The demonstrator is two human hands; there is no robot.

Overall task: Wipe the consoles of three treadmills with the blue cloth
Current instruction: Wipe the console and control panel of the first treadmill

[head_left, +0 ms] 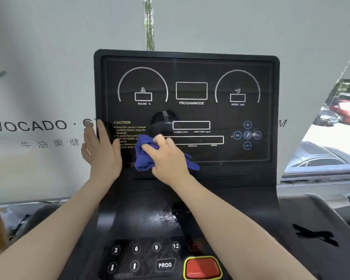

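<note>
Black treadmill console (pixel 190 81) upright against a white wall (pixel 38 57), left hand (pixel 101 146) open, flat on its left edge, right hand (pixel 168 156) closed around bunched blue cloth (pixel 144 152), pressed low on the panel, just beside the left hand, red button (pixel 202 267) below.

Your black glossy treadmill console (pixel 190 110) reads "PROGAM/MODE", "INCLINE %", "SPEED" and yellow "CAUTION". Its lower keypad (pixel 146 257) shows 3, 6, 9, 12 and "PROG". The white wall banner (pixel 28 126) behind says "AVOCADO".
</note>
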